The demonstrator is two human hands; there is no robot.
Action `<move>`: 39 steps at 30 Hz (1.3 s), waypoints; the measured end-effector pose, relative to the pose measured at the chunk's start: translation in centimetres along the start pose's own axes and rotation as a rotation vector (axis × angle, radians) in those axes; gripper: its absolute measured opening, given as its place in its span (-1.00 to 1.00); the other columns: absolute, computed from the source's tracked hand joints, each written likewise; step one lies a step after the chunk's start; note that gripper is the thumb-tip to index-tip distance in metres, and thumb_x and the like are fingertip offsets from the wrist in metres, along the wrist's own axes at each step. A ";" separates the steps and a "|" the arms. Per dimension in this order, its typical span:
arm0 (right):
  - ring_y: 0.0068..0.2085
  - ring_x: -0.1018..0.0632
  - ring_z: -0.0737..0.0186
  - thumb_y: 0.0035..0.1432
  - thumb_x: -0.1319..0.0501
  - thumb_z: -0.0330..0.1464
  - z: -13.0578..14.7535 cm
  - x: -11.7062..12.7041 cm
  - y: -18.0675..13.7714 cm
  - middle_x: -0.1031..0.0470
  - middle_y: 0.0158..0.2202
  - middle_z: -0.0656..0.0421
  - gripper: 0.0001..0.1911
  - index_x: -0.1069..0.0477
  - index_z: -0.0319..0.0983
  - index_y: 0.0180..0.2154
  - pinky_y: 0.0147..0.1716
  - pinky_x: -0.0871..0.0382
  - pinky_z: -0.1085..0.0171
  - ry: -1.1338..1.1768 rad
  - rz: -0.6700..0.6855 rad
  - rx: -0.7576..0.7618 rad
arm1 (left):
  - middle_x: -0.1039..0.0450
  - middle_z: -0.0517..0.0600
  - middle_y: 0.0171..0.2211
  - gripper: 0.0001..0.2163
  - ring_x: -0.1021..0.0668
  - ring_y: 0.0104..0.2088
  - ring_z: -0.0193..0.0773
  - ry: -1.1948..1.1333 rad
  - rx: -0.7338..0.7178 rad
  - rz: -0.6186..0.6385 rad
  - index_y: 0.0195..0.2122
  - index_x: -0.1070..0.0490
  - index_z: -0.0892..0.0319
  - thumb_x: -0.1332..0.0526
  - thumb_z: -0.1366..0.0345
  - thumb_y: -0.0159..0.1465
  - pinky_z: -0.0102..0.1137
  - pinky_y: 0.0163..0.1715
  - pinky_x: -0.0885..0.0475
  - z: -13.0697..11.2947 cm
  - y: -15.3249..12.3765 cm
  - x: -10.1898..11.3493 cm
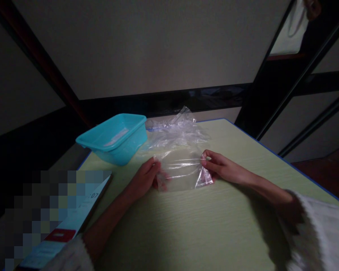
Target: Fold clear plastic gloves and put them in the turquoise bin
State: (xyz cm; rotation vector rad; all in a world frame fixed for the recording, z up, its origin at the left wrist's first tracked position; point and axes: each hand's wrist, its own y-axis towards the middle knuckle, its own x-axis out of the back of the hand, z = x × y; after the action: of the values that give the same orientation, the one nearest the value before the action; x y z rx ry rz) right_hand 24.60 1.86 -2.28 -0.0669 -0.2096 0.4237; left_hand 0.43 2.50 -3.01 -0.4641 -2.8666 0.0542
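A clear plastic bag [180, 169] is stretched between my two hands over the table. My left hand [147, 174] grips its left edge, some fingers showing through the film. At the right edge my right hand [222, 165] pinches the plastic between thumb and fingers, pulling creases across it. Behind the bag lies a crumpled heap of clear plastic bags [177, 131]; whether it joins the held one I cannot tell. To the left of the heap stands a turquoise plastic basin [121, 148] with something pale inside.
The pale table [169, 233] has a blue edge and sits near a wall panel [158, 49]. At the lower left a lit screen [81, 210], partly pixelated, lies beside my left forearm. A white bag [290, 32] hangs at the upper right.
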 end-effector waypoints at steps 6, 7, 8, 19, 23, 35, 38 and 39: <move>-0.67 -0.40 0.41 0.17 -0.06 -0.23 0.2 -0.6 0.2 -0.32 -0.70 0.37 -0.81 -0.09 -0.19 -0.37 -0.69 -0.26 0.42 -0.063 -0.091 0.003 | -0.50 -0.09 -0.61 -0.67 -0.50 -0.71 -0.31 -0.043 0.089 -0.016 -0.45 -0.01 0.11 -0.07 -0.02 0.10 -0.56 -0.77 -0.22 -0.3 0.3 0.0; -0.69 -0.39 0.41 0.18 -0.03 -0.26 0.1 -0.7 0.3 -0.32 -0.71 0.36 -0.84 -0.08 -0.19 -0.37 -0.70 -0.25 0.42 -0.066 -0.104 0.002 | -0.49 -0.10 -0.62 -0.67 -0.50 -0.71 -0.31 -0.046 0.104 -0.022 -0.43 -0.01 0.11 -0.09 -0.02 0.08 -0.55 -0.75 -0.24 -0.4 0.3 0.0; -0.70 -0.39 0.41 0.19 -0.01 -0.29 0.1 -0.8 0.3 -0.33 -0.72 0.36 -0.87 -0.08 -0.19 -0.37 -0.71 -0.24 0.43 -0.066 -0.115 -0.002 | -0.49 -0.11 -0.62 -0.67 -0.50 -0.70 -0.31 -0.043 0.115 -0.029 -0.40 -0.03 0.11 -0.12 0.00 0.06 -0.55 -0.74 -0.25 -0.5 0.2 0.0; -0.69 -0.41 0.33 -0.04 -0.16 -0.41 0.2 -0.9 -0.1 -0.35 -0.67 0.39 -0.57 0.02 -0.19 -0.15 -0.68 -0.27 0.36 -0.086 -0.222 -0.064 | -0.29 -0.34 -0.62 -0.49 -0.48 -0.67 -0.39 0.004 0.086 -0.152 -0.13 -0.01 0.14 -0.23 0.41 -0.08 -0.50 -0.62 -0.34 -0.6 -0.9 -0.6; -0.67 -0.40 0.34 -0.04 -0.10 -0.42 -0.2 -0.9 -0.4 -0.33 -0.64 0.38 -0.58 0.02 -0.21 -0.12 -0.67 -0.25 0.37 -0.165 -0.215 -0.004 | -0.22 -0.36 -0.61 -0.55 -0.48 -0.69 -0.41 -0.033 0.090 -0.179 -0.17 0.01 0.13 -0.17 0.47 -0.06 -0.54 -0.67 -0.32 -0.4 -0.8 -1.0; -0.70 -0.39 0.32 0.04 -0.06 -0.33 -0.6 -1.3 -0.4 -0.29 -0.57 0.35 -0.60 0.03 -0.20 -0.08 -0.72 -0.25 0.34 -0.296 -0.248 0.061 | -0.19 -0.30 -0.51 -0.57 -0.39 -0.73 -0.49 0.036 0.069 -0.243 -0.13 0.04 0.10 -0.13 0.52 0.04 -0.57 -0.74 -0.29 0.3 -0.7 -1.3; -0.70 -0.38 0.34 0.05 -0.05 -0.32 -0.5 -1.3 -0.5 -0.30 -0.55 0.33 -0.61 0.02 -0.20 -0.08 -0.72 -0.24 0.34 -0.330 -0.265 0.072 | -0.22 -0.28 -0.47 -0.51 -0.42 -0.71 -0.47 0.027 0.096 -0.236 -0.09 0.07 0.09 -0.19 0.46 0.03 -0.55 -0.71 -0.32 0.0 -0.9 -1.2; -0.70 -0.38 0.34 0.04 -0.05 -0.31 -0.5 -1.3 -0.5 -0.30 -0.55 0.33 -0.61 0.01 -0.20 -0.08 -0.72 -0.24 0.34 -0.331 -0.266 0.068 | -0.23 -0.27 -0.45 -0.48 -0.43 -0.70 -0.47 0.031 0.107 -0.229 -0.08 0.08 0.09 -0.21 0.44 0.01 -0.54 -0.70 -0.33 -0.1 -1.0 -1.1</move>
State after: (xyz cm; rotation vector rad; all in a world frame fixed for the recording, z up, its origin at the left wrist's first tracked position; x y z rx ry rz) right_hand 23.72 0.87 -2.95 0.0989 -0.5229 0.1732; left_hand 1.17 1.21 -3.08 -0.1134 -2.8481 0.1579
